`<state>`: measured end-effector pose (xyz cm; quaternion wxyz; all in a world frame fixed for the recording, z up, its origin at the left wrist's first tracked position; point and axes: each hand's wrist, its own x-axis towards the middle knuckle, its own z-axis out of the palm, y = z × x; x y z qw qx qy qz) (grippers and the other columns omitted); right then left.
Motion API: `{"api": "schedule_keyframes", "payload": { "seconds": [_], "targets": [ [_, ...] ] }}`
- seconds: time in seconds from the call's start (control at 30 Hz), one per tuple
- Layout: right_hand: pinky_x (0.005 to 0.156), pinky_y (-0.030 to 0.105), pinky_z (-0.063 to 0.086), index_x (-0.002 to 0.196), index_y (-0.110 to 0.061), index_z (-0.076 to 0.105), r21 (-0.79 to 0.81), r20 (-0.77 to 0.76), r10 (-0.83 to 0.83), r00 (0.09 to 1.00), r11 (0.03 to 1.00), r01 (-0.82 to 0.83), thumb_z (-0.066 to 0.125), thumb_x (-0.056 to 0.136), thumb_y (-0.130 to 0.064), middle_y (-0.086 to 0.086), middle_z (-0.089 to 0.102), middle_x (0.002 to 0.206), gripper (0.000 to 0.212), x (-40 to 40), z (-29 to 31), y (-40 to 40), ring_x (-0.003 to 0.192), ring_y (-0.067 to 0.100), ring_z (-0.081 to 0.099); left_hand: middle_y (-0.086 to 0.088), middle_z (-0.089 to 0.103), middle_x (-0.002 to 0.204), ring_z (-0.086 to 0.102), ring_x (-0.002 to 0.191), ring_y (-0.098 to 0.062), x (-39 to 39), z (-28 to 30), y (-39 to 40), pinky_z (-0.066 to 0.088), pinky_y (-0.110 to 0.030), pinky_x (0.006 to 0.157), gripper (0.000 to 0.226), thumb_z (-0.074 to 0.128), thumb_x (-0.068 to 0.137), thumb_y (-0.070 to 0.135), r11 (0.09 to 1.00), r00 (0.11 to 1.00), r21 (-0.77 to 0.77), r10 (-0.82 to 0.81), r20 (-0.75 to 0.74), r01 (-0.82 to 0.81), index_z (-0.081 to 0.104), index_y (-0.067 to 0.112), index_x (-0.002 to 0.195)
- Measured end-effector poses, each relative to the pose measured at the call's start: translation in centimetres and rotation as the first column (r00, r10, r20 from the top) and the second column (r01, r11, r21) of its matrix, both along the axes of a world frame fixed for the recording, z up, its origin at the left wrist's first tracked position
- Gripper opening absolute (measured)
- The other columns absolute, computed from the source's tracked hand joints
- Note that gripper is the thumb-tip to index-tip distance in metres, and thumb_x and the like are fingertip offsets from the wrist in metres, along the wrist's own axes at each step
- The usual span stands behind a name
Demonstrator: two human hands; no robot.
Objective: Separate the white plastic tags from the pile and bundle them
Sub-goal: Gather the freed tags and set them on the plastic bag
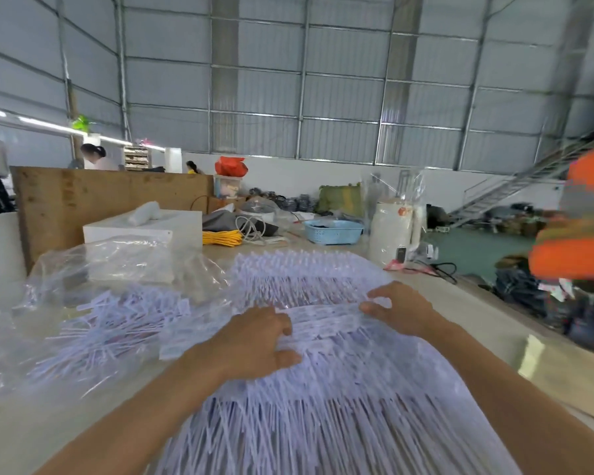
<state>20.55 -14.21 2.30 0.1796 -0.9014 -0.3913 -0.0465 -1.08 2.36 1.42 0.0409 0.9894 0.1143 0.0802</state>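
Pile [340, 389] of white tags covers the near middle of the table [487, 323], spreading from the bottom edge of view up toward the far side. All places below are given from the pile.

Left hand [254, 341] lies on top of the pile, left of its centre, fingers curled down into the tags and thumb pressed against them lower right; it grips a row of tags. Right hand [396, 308] sits on the pile's right side, a little farther from the camera, thumb and fingertips pinching the right end of that row. The row [323, 318] runs between the 2 hands, touching both. Both forearms reach in from the bottom of view.

Left of the pile: loose tags [117, 323] scattered, partly inside crumpled clear bags [117, 262]. Some detail there is blurred.

Beyond the pile, left: white box [144, 228] with a clear roll on top; behind it a plywood board [110, 197] standing upright.

Beyond the pile, centre: yellow cord bundle [222, 237], white cable [252, 228], blue basket [333, 231].

Beyond the pile, right: white cylinder [391, 234] wrapped in clear plastic, upright near the table edge; black cable [443, 269] just beside it.

Far right of the pile: orange blur [576, 234] at the frame edge, too smeared to identify.

Far behind the pile: 2 people [96, 156] past the board, a red bag [231, 166], a metal stair [515, 186], corrugated wall.
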Motion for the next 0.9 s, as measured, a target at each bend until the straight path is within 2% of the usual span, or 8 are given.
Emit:
{"api": "schedule_keyframes", "payload": {
  "seconds": [0.1, 0.23, 0.43, 0.53, 0.6, 0.67, 0.8, 0.9],
  "targets": [
    [0.101, 0.035, 0.039, 0.14, -0.019, 0.042, -0.108, -0.105, -0.119, 0.987, 0.988, 0.108, 0.042, 0.089, -0.062, 0.011, 0.046, 0.14, 0.067, 1.5, -2.7, -3.0, 0.122, 0.03, 0.05, 0.0, 0.052, 0.111, 0.046, 0.106, -0.017, 1.2, -0.5, 0.1, 0.041, -0.029, 0.085, 0.034, 0.06, 0.088, 0.045, 0.998, 0.999, 0.068, -0.003, -0.036, 0.005, 0.055, 0.021, 0.111],
    [0.105, 0.04, 0.037, 0.149, -0.027, 0.022, -0.017, -0.247, -0.14, 0.959, 0.99, 0.141, 0.036, 0.094, -0.057, 0.012, 0.038, 0.145, 0.064, 1.6, -5.3, -3.6, 0.128, 0.031, 0.043, 0.003, 0.051, 0.094, 0.046, 0.084, -0.013, 2.0, -0.1, 0.5, 0.036, -0.028, 0.07, 0.018, 0.058, 0.089, 0.035, 0.998, 0.998, 0.064, -0.017, -0.054, 0.021, 0.046, 0.023, 0.093],
    [0.103, 0.044, 0.039, 0.147, -0.027, 0.023, -0.082, -0.147, -0.186, 0.972, 0.981, 0.175, 0.033, 0.094, -0.057, 0.014, 0.042, 0.141, 0.061, 1.8, -5.8, -4.0, 0.125, 0.034, 0.044, 0.006, 0.062, 0.064, 0.052, 0.054, -0.004, 1.7, 4.6, -0.1, 0.04, -0.021, 0.056, 0.012, 0.06, 0.091, 0.031, 0.897, 0.962, -0.403, -0.076, 0.262, 0.181, 0.048, 0.027, 0.088],
    [0.103, 0.045, 0.038, 0.147, -0.027, 0.022, -0.107, -0.122, -0.188, 0.975, 0.979, 0.175, 0.031, 0.095, -0.057, 0.015, 0.043, 0.139, 0.06, 2.2, -5.9, -3.9, 0.124, 0.035, 0.045, 0.009, 0.059, 0.073, 0.056, 0.064, -0.006, 1.5, 7.6, -1.6, 0.036, -0.017, 0.052, 0.013, 0.052, 0.094, 0.037, 0.993, 0.938, -0.008, -0.107, 0.329, 0.116, 0.052, 0.033, 0.106],
    [0.101, 0.045, 0.04, 0.146, -0.03, 0.021, -0.128, -0.092, -0.17, 0.981, 0.979, 0.157, 0.027, 0.094, -0.061, 0.015, 0.045, 0.136, 0.061, 2.3, -5.9, -3.9, 0.122, 0.036, 0.048, 0.011, 0.056, 0.078, 0.051, 0.071, -0.009, 1.1, 10.1, -2.4, 0.038, -0.017, 0.059, 0.028, 0.045, 0.098, 0.036, 0.947, 0.916, 0.32, -0.105, 0.386, -0.027, 0.049, 0.03, 0.125],
    [0.1, 0.044, 0.042, 0.146, -0.031, 0.021, -0.131, -0.073, -0.162, 0.984, 0.98, 0.151, 0.026, 0.093, -0.062, 0.015, 0.047, 0.134, 0.06, 2.5, -6.0, -3.9, 0.119, 0.035, 0.05, 0.0, 0.064, 0.094, 0.056, 0.08, -0.016, 0.6, 12.6, -2.5, 0.049, -0.027, 0.071, 0.029, 0.04, 0.099, 0.034, 0.884, 0.881, 0.45, -0.105, 0.462, -0.13, 0.05, 0.026, 0.126],
    [0.085, 0.034, 0.046, 0.141, -0.023, 0.031, -0.155, -0.087, -0.102, 0.991, 0.984, 0.088, 0.027, 0.095, -0.058, 0.011, 0.059, 0.106, 0.057, 2.2, -5.3, -4.0, 0.091, 0.025, 0.06, -0.005, 0.066, 0.108, 0.061, 0.093, -0.027, 0.5, 15.7, -2.6, 0.038, -0.03, 0.067, 0.03, 0.044, 0.098, 0.035, 0.901, 0.743, 0.389, -0.125, 0.658, -0.194, 0.053, 0.025, 0.125],
    [0.08, 0.031, 0.046, 0.135, -0.016, 0.04, -0.24, -0.093, -0.045, 0.995, 0.971, 0.021, 0.03, 0.1, -0.045, 0.008, 0.06, 0.105, 0.047, 1.5, -2.1, -4.3, 0.076, 0.015, 0.055, 0.001, 0.066, 0.1, 0.06, 0.078, -0.015, 2.7, 13.9, -3.1, 0.041, -0.025, 0.061, 0.028, 0.046, 0.097, 0.034, 0.956, 0.824, 0.287, -0.111, 0.555, -0.065, 0.054, 0.027, 0.124]
  ]
}}
